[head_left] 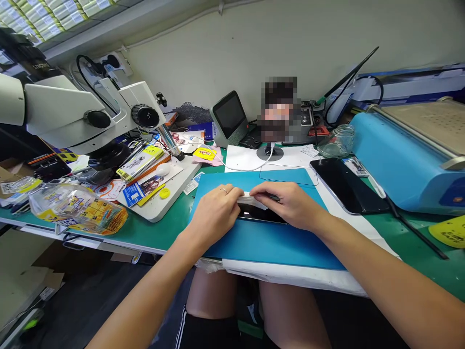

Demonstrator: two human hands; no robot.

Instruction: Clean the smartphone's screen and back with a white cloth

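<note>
My left hand (218, 207) and my right hand (290, 204) meet over the middle of a blue mat (269, 247). Between their closed fingertips they pinch a small white tissue-like piece (248, 198). Directly below lies a dark glossy phone-like panel (259, 214), partly covered by my fingers; its ends are hidden. A ring sits on a finger of my left hand. Something dark shows by my right fingers, too small to name. To the right of the mat rests a larger dark-screened tablet (345, 186).
A microscope (80, 111) leans in from the left over booklets (141, 162) and a plastic bag (80, 208). Behind the mat stand a small screen device (228, 118) and a cable (243, 168). On the right are a glass jar (339, 140) and a blue machine (403, 165).
</note>
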